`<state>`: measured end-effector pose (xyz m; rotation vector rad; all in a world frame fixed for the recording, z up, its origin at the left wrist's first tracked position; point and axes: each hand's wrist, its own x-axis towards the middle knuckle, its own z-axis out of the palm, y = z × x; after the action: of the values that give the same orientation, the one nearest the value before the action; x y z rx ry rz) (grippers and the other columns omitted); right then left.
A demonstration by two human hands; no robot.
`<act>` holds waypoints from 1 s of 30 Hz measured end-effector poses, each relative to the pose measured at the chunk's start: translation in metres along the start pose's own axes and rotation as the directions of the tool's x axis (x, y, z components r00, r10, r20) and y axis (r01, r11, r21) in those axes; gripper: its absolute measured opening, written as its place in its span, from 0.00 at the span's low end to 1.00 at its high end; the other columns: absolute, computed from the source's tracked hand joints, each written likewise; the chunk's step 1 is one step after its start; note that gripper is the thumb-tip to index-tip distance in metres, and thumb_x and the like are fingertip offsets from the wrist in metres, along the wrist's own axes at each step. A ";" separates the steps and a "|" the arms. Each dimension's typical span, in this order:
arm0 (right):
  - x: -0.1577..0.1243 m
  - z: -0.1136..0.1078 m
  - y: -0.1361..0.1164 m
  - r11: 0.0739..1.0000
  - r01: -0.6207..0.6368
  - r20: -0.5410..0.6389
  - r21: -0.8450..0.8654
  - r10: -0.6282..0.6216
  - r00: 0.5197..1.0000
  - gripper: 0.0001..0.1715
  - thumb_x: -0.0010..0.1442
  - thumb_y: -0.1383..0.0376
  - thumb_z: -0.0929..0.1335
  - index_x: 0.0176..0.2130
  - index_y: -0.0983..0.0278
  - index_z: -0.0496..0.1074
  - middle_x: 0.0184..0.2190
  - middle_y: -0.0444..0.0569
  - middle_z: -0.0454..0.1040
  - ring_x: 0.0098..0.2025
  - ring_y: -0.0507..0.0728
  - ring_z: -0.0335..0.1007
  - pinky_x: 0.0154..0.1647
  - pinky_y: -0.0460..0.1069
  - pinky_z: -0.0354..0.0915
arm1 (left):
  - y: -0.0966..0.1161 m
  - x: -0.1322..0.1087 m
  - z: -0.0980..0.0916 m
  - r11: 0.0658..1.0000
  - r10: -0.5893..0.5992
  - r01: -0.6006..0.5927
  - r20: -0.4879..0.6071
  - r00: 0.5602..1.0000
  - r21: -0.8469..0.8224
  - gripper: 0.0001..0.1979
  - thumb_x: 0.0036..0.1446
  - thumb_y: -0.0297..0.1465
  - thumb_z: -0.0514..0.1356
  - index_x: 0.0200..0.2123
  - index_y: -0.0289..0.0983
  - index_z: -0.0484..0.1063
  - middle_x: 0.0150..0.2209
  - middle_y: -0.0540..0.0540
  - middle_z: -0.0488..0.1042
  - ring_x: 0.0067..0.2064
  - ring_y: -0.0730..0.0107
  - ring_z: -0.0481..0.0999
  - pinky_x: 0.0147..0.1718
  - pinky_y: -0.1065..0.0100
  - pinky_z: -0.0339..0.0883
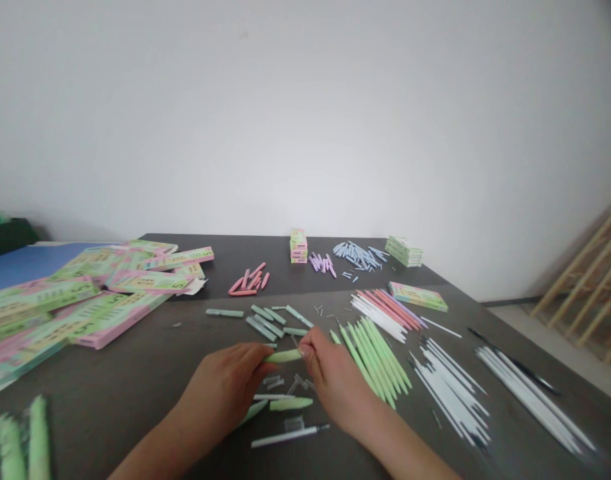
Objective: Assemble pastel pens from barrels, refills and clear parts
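A light-green pen barrel [284,357] spans the gap between my two hands above the dark table. My left hand [230,380] is closed round its left end. The fingertips of my right hand [332,373] pinch its right end; whether a small part is also between them is hidden. Just below lie another green barrel [291,403], small clear plastic pieces [274,382] and a white pen refill [288,437] with a clear tip. Beyond my hands are several grey-green pen caps [265,327]. Right of my right hand, green pen barrels [380,360] lie in a row.
Printed boxes [130,313] are heaped at the left, with stacked ones [298,247] at the back. Pink [250,280], purple [324,263] and blue pen parts [360,255] lie farther off. White refills [452,390] spread at the right. Green pieces [18,443] stand at the near left corner.
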<state>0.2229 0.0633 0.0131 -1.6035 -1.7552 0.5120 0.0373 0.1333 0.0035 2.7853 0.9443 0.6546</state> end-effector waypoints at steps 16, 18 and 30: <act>0.000 0.008 0.003 0.999 -0.038 0.009 0.035 0.038 0.999 0.21 0.67 0.58 0.52 0.28 0.63 0.61 0.20 0.42 0.62 0.22 0.50 0.57 0.23 0.45 0.47 | 0.005 -0.002 -0.002 0.933 0.252 -0.196 -0.160 0.954 0.303 0.07 0.58 0.26 0.52 0.37 0.38 0.69 0.29 0.48 0.73 0.29 0.65 0.71 0.30 0.67 0.60; -0.001 0.003 0.001 0.994 -0.033 0.033 0.106 0.029 0.999 0.17 0.66 0.58 0.54 0.34 0.63 0.63 0.20 0.40 0.60 0.22 0.50 0.55 0.23 0.44 0.47 | 0.004 -0.001 -0.003 0.936 0.245 -0.185 -0.178 0.953 0.298 0.07 0.57 0.26 0.53 0.36 0.38 0.69 0.29 0.48 0.73 0.30 0.65 0.71 0.30 0.66 0.60; 0.003 0.020 0.001 0.842 -0.253 0.156 0.476 0.202 0.967 0.23 0.62 0.53 0.58 0.21 0.63 0.55 0.15 0.37 0.52 0.16 0.46 0.45 0.18 0.43 0.43 | 0.000 -0.001 -0.017 0.906 0.288 -0.243 -0.086 0.954 0.348 0.11 0.53 0.20 0.51 0.34 0.39 0.69 0.28 0.49 0.72 0.28 0.66 0.68 0.29 0.65 0.57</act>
<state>0.2099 0.0692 -0.0006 -1.4317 -1.3516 1.0802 0.0291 0.1323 0.0185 3.2490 0.7620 0.7958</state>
